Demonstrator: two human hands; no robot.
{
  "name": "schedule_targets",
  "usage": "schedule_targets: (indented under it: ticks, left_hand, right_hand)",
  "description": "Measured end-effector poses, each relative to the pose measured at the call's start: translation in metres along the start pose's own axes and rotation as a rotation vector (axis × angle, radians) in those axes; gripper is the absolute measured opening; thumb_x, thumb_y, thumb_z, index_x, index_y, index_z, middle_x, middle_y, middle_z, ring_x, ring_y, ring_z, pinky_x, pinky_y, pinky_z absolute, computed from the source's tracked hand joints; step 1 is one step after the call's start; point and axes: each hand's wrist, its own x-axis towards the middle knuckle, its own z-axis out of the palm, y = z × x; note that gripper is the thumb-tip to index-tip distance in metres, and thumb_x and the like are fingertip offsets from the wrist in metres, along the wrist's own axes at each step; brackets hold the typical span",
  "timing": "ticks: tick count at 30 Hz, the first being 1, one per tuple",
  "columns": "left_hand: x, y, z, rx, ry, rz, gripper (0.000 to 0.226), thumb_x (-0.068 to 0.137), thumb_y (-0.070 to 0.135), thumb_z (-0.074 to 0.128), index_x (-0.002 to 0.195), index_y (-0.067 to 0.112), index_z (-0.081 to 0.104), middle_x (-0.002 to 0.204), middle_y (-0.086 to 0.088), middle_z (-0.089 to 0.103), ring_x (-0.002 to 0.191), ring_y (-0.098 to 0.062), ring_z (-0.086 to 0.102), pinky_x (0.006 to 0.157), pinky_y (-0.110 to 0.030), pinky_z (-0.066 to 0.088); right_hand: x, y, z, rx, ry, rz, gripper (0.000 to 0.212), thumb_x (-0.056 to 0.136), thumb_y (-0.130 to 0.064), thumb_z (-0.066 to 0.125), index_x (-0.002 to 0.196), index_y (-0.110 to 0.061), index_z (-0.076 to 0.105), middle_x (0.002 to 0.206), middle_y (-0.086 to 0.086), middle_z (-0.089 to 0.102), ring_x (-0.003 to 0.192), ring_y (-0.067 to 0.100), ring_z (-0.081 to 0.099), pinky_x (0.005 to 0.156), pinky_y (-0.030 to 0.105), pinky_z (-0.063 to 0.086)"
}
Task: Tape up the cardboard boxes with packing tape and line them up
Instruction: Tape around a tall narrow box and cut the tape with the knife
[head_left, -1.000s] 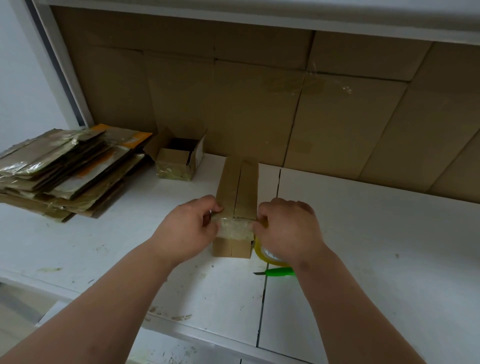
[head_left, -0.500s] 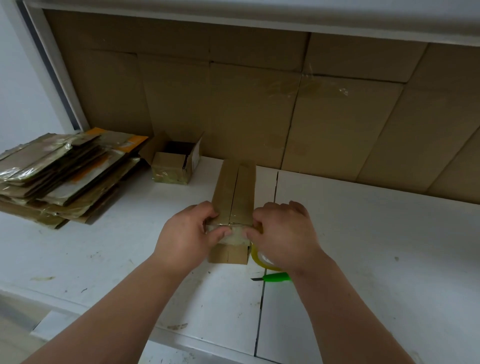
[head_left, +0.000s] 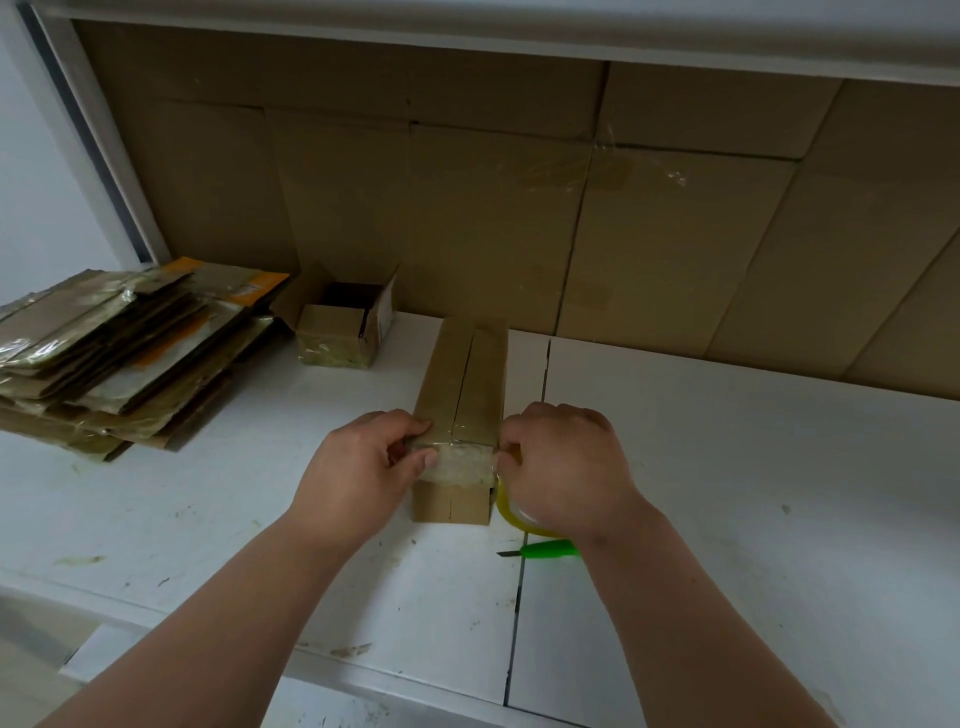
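Observation:
A long narrow cardboard box (head_left: 462, 384) lies lengthwise on the white table (head_left: 727, 493), its top flaps meeting in a centre seam. A strip of clear packing tape (head_left: 460, 462) stretches across its near end. My left hand (head_left: 358, 467) pinches the tape's left end against the box's left side. My right hand (head_left: 561, 473) grips the yellow tape roll (head_left: 511, 512) at the box's right side, with the strip running from it. The roll is mostly hidden under that hand.
A small open cardboard box (head_left: 343, 327) stands at the back left. A stack of flattened cardboard (head_left: 114, 353) lies at the far left. A green-handled cutter (head_left: 545, 549) lies on the table under my right wrist. Cardboard sheets (head_left: 571, 218) line the back wall.
The hands have stayed at the box's near end, with the tape strip drawn across it throughout. The head view has shifted slightly.

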Motion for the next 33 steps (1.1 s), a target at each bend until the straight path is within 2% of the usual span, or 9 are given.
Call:
schedule_targets:
  ticks: [3,5,8,10,14,18,23,29,33]
  left_hand:
    - [0.000,0.003,-0.001,0.029,-0.009,-0.027,0.028,0.085,0.024,0.076,0.112,0.019,0.074,0.084,0.012,0.061,0.073,0.001,0.054,0.064,-0.005,0.034]
    - [0.000,0.005,-0.002,0.054,-0.012,-0.045,0.029,0.086,0.025,0.074,0.115,0.020,0.073,0.086,0.010,0.061,0.072,-0.002,0.053,0.064,-0.007,0.034]
    - [-0.002,0.010,-0.004,0.085,-0.034,-0.089,0.032,0.089,0.026,0.069,0.121,0.026,0.068,0.089,0.011,0.060,0.076,-0.006,0.054,0.063,-0.011,0.036]
    - [-0.003,0.015,-0.007,0.105,-0.060,-0.117,0.035,0.088,0.034,0.067,0.122,0.029,0.065,0.090,0.012,0.056,0.078,-0.007,0.055,0.063,-0.017,0.040]
    - [-0.002,0.020,-0.011,0.186,-0.072,-0.133,0.051,0.083,0.062,0.063,0.121,0.028,0.064,0.107,0.007,0.052,0.090,-0.013,0.058,0.072,-0.026,0.050]
    - [0.001,0.031,-0.003,0.255,-0.097,-0.173,0.068,0.079,0.077,0.053,0.122,0.024,0.055,0.119,0.004,0.047,0.106,-0.016,0.052,0.076,-0.031,0.049]
    - [0.010,0.037,0.004,0.283,-0.194,-0.300,0.093,0.068,0.088,0.051,0.128,0.018,0.041,0.124,-0.002,0.046,0.112,-0.023,0.050,0.083,-0.044,0.053]
    - [0.027,0.024,-0.016,0.161,-0.206,-0.302,0.057,0.073,0.058,0.074,0.106,0.014,0.061,0.111,-0.001,0.049,0.098,-0.020,0.055,0.070,-0.029,0.044]
    - [0.034,0.022,-0.027,0.087,-0.191,-0.225,0.053,0.074,0.033,0.078,0.124,0.020,0.063,0.117,0.004,0.053,0.097,-0.011,0.051,0.077,-0.023,0.039]
  right_hand:
    - [-0.002,-0.011,0.005,0.003,0.118,0.057,0.014,0.068,-0.022,0.056,0.055,-0.021,0.059,0.057,-0.002,0.051,0.051,0.023,0.051,0.058,0.034,0.048]
    - [-0.002,-0.011,0.007,-0.014,0.117,0.043,0.015,0.069,-0.022,0.053,0.055,-0.020,0.058,0.057,-0.001,0.051,0.051,0.023,0.051,0.057,0.032,0.044]
    - [-0.004,-0.004,-0.001,0.046,-0.005,0.021,0.027,0.087,-0.029,0.043,0.081,-0.020,0.068,0.082,0.000,0.060,0.077,0.022,0.057,0.072,0.031,0.043]
    - [-0.007,0.003,-0.012,0.185,-0.112,0.051,0.026,0.089,-0.029,0.052,0.108,-0.024,0.068,0.104,-0.001,0.062,0.098,0.021,0.056,0.085,0.030,0.044]
    - [-0.018,0.023,-0.026,0.387,-0.222,0.225,0.067,0.078,-0.032,0.069,0.138,-0.035,0.041,0.126,-0.007,0.049,0.118,0.018,0.047,0.094,0.035,0.046]
    - [-0.028,0.034,-0.019,0.405,-0.190,0.355,0.063,0.079,-0.037,0.073,0.134,-0.032,0.041,0.121,-0.004,0.052,0.110,0.020,0.052,0.092,0.041,0.050]
    - [-0.035,0.012,-0.020,0.560,-0.091,0.319,0.050,0.076,-0.042,0.079,0.114,-0.035,0.046,0.105,-0.009,0.052,0.092,0.009,0.053,0.079,0.030,0.052]
    - [-0.043,-0.023,-0.024,0.781,-0.053,0.329,0.050,0.074,-0.043,0.081,0.113,-0.035,0.051,0.099,-0.015,0.052,0.093,0.013,0.059,0.072,0.039,0.060]
    - [-0.045,-0.030,-0.023,0.934,-0.123,0.291,0.045,0.076,-0.038,0.081,0.111,-0.042,0.053,0.104,-0.015,0.058,0.095,0.010,0.062,0.079,0.040,0.060]
